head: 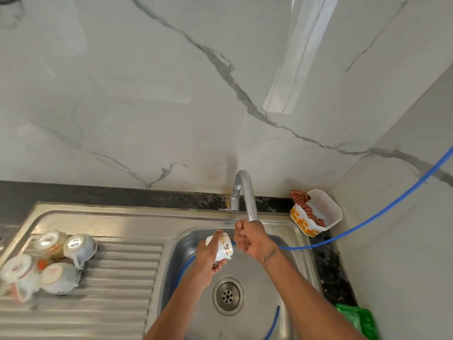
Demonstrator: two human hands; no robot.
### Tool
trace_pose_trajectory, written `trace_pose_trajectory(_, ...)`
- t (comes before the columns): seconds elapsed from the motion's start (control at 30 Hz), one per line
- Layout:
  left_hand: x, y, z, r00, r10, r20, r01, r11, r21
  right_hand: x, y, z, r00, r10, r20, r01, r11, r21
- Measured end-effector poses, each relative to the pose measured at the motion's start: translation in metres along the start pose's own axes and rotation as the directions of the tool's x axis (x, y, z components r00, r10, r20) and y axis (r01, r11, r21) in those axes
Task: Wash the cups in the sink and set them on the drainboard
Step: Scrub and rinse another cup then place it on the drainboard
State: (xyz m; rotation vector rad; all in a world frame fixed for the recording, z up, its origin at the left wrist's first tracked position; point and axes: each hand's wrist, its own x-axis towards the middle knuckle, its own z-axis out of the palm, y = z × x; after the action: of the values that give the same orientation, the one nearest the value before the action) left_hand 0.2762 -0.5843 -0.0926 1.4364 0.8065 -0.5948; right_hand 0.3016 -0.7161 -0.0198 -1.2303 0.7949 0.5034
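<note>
Over the stainless steel sink basin point(267, 285), the left hand point(208, 256) wraps its fingers round a small white ceramic cup with printed marks point(221, 249), tipping it sideways just under the curved chrome tap point(247, 195), presumably so the rinse can reach inside. The right hand point(248, 238) is curled tight round a thin blue hose point(367, 223) at the tap's mouth, likely aiming water at the cup. Left of the basin, four washed cups point(44, 263) sit upside down on the ridged steel drainboard point(117, 278), draining.
</note>
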Motion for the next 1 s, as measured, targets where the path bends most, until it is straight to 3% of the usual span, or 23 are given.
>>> trace_pose_trajectory(0.17,-0.006,0.003,0.009,0.996,0.085,0.034,-0.087,0.995,0.043,-0.004,-0.007,-0.016,0.974,-0.103,0.204,0.097,0.994,0.04)
trace_pose_trajectory(0.2,-0.006,0.003,0.011,0.994,0.102,0.047,-0.104,0.993,0.051,-0.005,-0.006,-0.017,0.971,-0.151,0.183,0.159,0.987,-0.027)
trace_pose_trajectory(0.3,-0.007,0.007,0.024,0.988,0.141,0.069,-0.144,0.989,0.039,-0.006,-0.001,-0.017,0.952,-0.297,-0.067,0.267,0.921,-0.282)
trace_pose_trajectory(0.4,-0.006,0.016,0.039,0.986,0.152,0.075,-0.15,0.988,-0.027,-0.006,0.01,-0.018,0.934,-0.321,-0.156,0.23,0.876,-0.423)
trace_pose_trajectory(0.5,-0.012,0.026,0.051,0.987,0.128,0.096,-0.118,0.987,-0.111,-0.006,0.021,-0.021,0.977,-0.191,-0.094,0.157,0.945,-0.287)
trace_pose_trajectory(0.6,-0.017,0.036,0.054,0.974,0.182,0.133,-0.152,0.966,-0.209,-0.009,0.019,-0.027,0.994,-0.077,-0.072,0.082,0.995,0.065)
trace_pose_trajectory(0.73,-0.02,0.044,0.049,0.943,0.244,0.227,-0.164,0.934,-0.318,-0.015,0.026,-0.038,0.998,0.034,0.045,-0.05,0.892,0.449)
trace_pose_trajectory(0.83,-0.022,0.049,0.053,0.907,0.267,0.327,-0.181,0.946,-0.271,-0.012,0.031,-0.037,0.997,0.073,0.036,-0.081,0.851,0.519)
trace_pose_trajectory(1.0,-0.023,0.056,0.065,0.873,0.343,0.347,-0.304,0.938,-0.164,-0.006,0.012,-0.034,0.993,0.119,0.002,-0.11,0.909,0.401)
